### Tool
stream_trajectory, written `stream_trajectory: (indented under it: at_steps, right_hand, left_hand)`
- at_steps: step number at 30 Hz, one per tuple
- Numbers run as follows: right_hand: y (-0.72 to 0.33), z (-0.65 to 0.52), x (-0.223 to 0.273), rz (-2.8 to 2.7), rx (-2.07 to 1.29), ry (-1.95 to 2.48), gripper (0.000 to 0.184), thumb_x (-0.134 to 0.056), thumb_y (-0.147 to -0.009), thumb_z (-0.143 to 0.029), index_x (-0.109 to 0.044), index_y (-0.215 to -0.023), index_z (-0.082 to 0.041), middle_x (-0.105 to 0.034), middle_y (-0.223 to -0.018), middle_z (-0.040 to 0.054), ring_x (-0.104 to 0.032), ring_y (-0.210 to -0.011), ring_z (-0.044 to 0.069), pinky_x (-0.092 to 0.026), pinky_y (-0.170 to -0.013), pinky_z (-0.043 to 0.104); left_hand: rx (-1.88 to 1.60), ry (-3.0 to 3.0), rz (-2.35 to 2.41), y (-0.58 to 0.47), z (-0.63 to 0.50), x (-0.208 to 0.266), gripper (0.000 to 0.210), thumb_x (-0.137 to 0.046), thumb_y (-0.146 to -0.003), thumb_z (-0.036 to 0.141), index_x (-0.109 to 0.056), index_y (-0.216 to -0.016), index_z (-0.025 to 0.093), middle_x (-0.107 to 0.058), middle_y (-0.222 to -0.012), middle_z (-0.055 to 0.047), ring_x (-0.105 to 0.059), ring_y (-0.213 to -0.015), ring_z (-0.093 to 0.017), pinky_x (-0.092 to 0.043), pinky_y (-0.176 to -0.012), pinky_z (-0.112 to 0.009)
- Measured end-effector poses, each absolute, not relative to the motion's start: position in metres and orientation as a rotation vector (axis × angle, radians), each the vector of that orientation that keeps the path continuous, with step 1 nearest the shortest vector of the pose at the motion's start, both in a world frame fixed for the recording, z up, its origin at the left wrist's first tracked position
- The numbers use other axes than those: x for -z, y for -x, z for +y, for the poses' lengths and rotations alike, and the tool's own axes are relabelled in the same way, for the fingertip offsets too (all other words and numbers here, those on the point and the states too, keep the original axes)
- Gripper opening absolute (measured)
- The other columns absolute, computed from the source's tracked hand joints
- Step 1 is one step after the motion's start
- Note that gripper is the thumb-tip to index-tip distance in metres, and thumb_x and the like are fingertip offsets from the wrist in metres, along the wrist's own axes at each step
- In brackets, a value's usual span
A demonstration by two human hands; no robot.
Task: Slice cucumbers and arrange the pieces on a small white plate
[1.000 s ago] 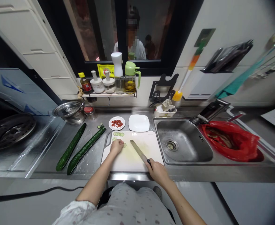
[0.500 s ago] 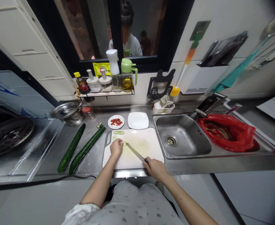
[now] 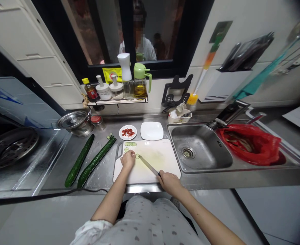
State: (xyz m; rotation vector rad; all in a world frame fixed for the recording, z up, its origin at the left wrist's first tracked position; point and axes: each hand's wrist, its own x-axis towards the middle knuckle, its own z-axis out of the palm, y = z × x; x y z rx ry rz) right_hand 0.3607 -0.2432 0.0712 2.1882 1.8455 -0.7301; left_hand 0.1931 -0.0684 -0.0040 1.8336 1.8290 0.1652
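My right hand [image 3: 169, 182] is wrapped round the handle of a kitchen knife [image 3: 149, 165]. Its blade points away to the left, with the tip at a thin cucumber slice [image 3: 137, 156] on the white cutting board [image 3: 162, 153]. On the slice's left side, my left hand [image 3: 128, 160] has its fingers drawn together, the fingertips at the slice's edge and partly hidden. Several more cucumber slices [image 3: 130, 144] lie at the board's upper left. Two long cucumbers, one whole [image 3: 79, 161] and one with a cut end [image 3: 96, 162], rest on the counter left of the board.
Behind the board stand a small plate of red pieces [image 3: 132, 135] and a white square plate [image 3: 152, 131]. A sink [image 3: 201, 146] lies to the right, with a red plastic bag [image 3: 262, 146] beyond it. A lidded pot [image 3: 75, 123] and a jar [image 3: 98, 122] stand back left.
The whole view has shifted slightly, so things sit a little further right. Both hands, the knife and the slice keep nearly the same places on the board.
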Motion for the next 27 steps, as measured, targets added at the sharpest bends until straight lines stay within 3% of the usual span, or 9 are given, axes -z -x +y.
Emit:
stream_trajectory:
  at_steps: [27]
  right_hand:
    - [-0.363, -0.221, -0.080, 1.922, 0.713, -2.079, 0.031, -0.033, -0.095, -0.030, -0.055, -0.110, -0.013, -0.068, -0.100, 0.0167, -0.065, -0.098, 0.025, -0.044, -0.078, 0.032]
  left_hand:
    - [-0.083, -1.798, 1.847, -0.195, -0.060, -0.003, 0.013, -0.064, -0.075, 0.033, -0.065, -0.088, 0.030, -0.072, -0.095, 0.003, -0.063, -0.100, -0.020, -0.039, -0.085, -0.032]
